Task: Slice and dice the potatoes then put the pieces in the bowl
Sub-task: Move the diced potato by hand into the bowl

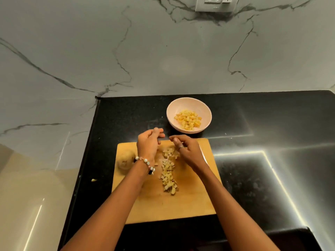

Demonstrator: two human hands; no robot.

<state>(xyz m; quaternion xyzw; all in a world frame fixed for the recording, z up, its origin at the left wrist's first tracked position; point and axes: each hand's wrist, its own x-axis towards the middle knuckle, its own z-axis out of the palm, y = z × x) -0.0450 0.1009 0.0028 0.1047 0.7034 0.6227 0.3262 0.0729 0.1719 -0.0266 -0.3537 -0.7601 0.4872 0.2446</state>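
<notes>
At the far left edge of the wooden cutting board we saw one whole potato, unpeeled, resting partly on the board. A small pale scrap lay apart from it on the black counter, just left of the board.

Next came the left hand, wearing one beaded bracelet. It hovered over the board's far left part with its fingers loosely curled, and we saw nothing held in them.

Down the middle of the board ran the diced potato pieces, too many and too small for us to count. They lay as one narrow strip whose long axis ran from the near side of the board toward the far side, pointing roughly at the bowl.

The right hand, with one ring, hung over the far end of that strip, fingers bent downward toward the dice; we could not tell whether it had hold of any.

Beyond the board, on the counter, stood one pink bowl, upright, holding a heap of yellower potato cubes.

On the marble wall at top right we noted one white socket plate; no writing could be read on it.
</notes>
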